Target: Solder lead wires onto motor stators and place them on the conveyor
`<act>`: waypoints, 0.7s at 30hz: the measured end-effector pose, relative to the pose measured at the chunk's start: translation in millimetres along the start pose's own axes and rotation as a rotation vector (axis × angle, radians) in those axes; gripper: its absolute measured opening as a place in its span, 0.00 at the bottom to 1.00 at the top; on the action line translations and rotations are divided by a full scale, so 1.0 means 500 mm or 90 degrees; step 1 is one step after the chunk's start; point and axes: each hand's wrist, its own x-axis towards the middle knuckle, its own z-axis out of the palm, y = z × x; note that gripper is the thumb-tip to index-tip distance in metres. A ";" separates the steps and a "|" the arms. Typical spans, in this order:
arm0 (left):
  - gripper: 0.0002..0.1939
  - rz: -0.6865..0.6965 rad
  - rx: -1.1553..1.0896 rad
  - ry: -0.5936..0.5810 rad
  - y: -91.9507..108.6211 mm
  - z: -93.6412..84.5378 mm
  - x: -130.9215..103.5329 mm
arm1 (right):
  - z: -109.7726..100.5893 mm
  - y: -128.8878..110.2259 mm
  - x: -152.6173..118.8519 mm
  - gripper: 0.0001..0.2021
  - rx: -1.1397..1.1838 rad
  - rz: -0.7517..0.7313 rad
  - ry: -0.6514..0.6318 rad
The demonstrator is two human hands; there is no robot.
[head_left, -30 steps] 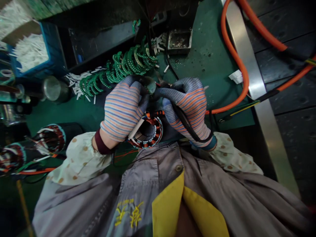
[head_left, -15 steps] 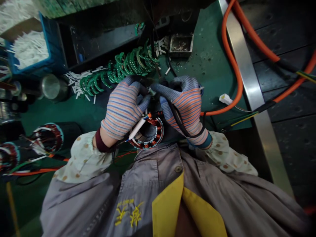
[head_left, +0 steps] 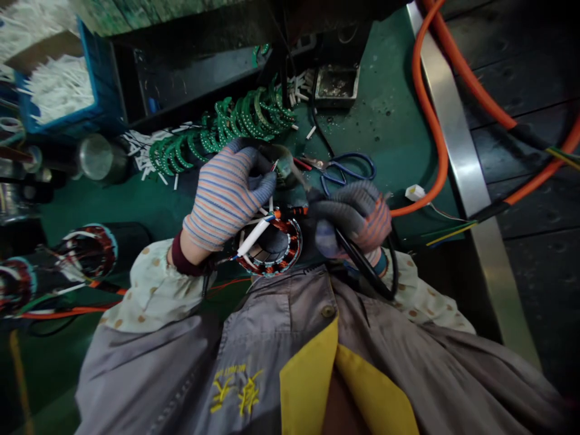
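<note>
My left hand [head_left: 229, 196], in a striped glove with dark fingertips, pinches a thin wire end above a motor stator [head_left: 292, 257] with copper windings. A white sleeve [head_left: 254, 237] and an orange lead [head_left: 290, 212] lie across the stator's top. My right hand [head_left: 351, 217], gloved alike, is closed around what looks like a soldering iron [head_left: 296, 174]; its black cord loops below the wrist. The iron's blurred tip points up and left, close to the left fingertips; whether it touches the wire I cannot tell. Blue-handled scissors [head_left: 338, 169] lie just beyond the right hand.
Curved green circuit boards [head_left: 254, 115] are lined up behind the left hand, among white sleeves. A small metal tray [head_left: 336, 83] stands at the back. On the left are a blue bin [head_left: 93, 109] and more stators [head_left: 97, 251]. A thick orange cable [head_left: 441, 163] runs along the right.
My right hand has moved down and slightly right from the left fingertips, turning so the iron shows. The scissors have come into sight. My left hand has stayed in place.
</note>
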 end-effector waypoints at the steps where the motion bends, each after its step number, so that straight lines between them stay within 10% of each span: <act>1: 0.04 0.004 0.007 -0.006 -0.001 -0.001 0.002 | -0.009 0.000 -0.008 0.15 0.026 -0.050 0.049; 21: 0.06 0.016 0.065 -0.020 -0.002 -0.009 0.004 | -0.013 0.004 -0.009 0.11 0.056 -0.156 0.117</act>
